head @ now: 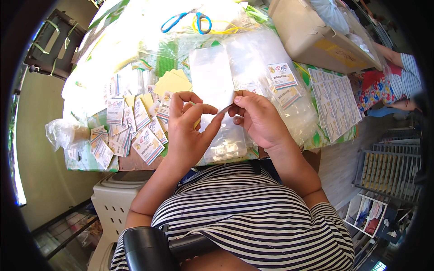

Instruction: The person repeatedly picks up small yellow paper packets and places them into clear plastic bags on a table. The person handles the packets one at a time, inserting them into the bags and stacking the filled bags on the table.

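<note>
A clear plastic bag (212,74) stretches away from me over other bags on the table. At its near edge, my left hand (191,127) pinches the film between thumb and index finger. My right hand (261,118) grips the same edge just to the right. A small yellowish-green strip shows behind my left fingers; whether that hand holds it cannot be told. Loose printed labels (148,145) lie in a pile left of my left hand, with plain yellow paper squares (173,81) beyond it. Under and right of my hands is a stack of clear plastic bags (291,125), two labels (282,75) on it.
Blue-handled scissors (186,21) and yellow cord (225,28) lie at the back. Uncut label sheets (335,105) rest at the right edge, below a beige bin (312,37). A crumpled plastic bag (69,132) sits far left. Another person (390,81) is at right.
</note>
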`<act>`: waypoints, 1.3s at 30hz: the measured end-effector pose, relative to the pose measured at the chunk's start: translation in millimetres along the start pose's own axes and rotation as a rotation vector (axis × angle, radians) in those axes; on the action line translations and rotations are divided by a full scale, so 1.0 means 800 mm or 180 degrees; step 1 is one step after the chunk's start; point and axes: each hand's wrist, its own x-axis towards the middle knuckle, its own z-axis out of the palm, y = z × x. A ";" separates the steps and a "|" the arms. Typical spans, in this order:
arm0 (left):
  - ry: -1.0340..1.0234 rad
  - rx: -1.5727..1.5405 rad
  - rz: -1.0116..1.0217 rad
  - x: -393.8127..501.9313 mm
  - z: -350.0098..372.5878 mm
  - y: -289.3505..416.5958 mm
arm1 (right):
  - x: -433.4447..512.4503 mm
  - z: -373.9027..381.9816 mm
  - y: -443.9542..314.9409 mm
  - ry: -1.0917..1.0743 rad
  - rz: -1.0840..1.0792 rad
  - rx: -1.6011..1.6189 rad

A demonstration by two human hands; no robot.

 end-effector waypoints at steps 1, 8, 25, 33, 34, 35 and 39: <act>-0.0031 -0.0138 -0.0147 -0.001 0.001 -0.002 | 0.002 -0.001 0.001 -0.0065 -0.0053 -0.0110; 0.0145 -0.1197 -0.0927 -0.001 0.005 -0.041 | 0.008 -0.024 0.006 0.0846 -0.0960 -0.3017; -0.0585 0.1159 -0.0325 -0.018 0.022 -0.055 | 0.014 -0.019 0.038 0.0887 -0.1168 -0.5123; -0.0724 0.1801 -0.0419 -0.025 0.027 -0.053 | -0.007 -0.006 0.045 0.0762 -0.1575 -0.5537; -0.0662 0.1915 -0.0270 -0.025 0.028 -0.053 | -0.017 -0.002 0.045 0.0654 -0.1490 -0.5628; -0.0613 0.2016 -0.0165 -0.024 0.027 -0.054 | -0.029 0.001 0.044 0.0386 -0.1565 -0.5714; -0.0604 0.1696 -0.0234 -0.019 0.019 -0.055 | -0.068 0.009 0.041 -0.0473 -0.1298 -0.5978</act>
